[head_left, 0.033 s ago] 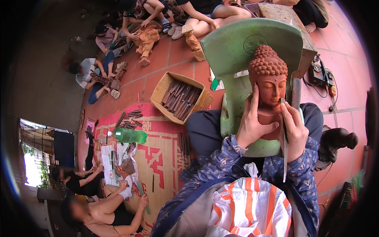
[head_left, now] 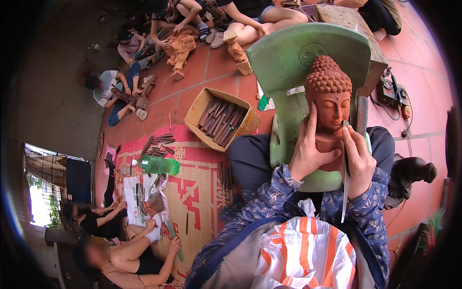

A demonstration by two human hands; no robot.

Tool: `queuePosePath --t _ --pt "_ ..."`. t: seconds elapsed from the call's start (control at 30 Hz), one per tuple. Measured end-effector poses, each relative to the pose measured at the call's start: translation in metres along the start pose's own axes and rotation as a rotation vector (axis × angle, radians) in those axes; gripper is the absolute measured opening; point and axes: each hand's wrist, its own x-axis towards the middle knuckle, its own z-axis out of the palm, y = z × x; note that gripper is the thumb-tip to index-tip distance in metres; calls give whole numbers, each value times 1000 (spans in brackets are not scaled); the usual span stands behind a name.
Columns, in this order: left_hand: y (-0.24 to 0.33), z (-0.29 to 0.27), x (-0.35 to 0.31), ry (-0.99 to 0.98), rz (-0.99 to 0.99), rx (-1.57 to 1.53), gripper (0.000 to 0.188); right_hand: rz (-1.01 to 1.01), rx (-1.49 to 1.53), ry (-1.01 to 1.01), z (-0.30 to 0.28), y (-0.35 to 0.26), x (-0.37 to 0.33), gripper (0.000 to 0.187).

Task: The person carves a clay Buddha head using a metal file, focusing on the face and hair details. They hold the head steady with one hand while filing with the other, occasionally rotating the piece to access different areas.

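A reddish-brown carved wooden head [head_left: 332, 96] with knobbly hair leans upright against a green plastic chair [head_left: 288, 62] laid across my lap. My left hand [head_left: 312, 151] grips the head's left side and neck, thumb across the base. My right hand [head_left: 358, 164] holds a long thin chisel [head_left: 345, 195] almost vertically, its upper end at the head's chin and neck, its lower end pointing down toward my orange-striped lap cloth [head_left: 303, 255].
A cardboard box of carving tools [head_left: 224, 118] stands to the left on the red tiled floor. A green bottle [head_left: 159, 165] and loose chisels lie on a patterned mat [head_left: 197, 192]. Other people sit at the top and lower left. A dark carved figure [head_left: 411, 173] is at my right.
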Motion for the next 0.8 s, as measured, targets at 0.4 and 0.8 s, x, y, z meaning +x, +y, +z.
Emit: queuePosePath --t 0.4,0.8 --pt "-2 5 7 32 4 -8 123 -29 -55 -29 3 3 1 39" --pt "-2 3 5 12 53 -7 123 -2 11 -69 -1 7 -2 45"
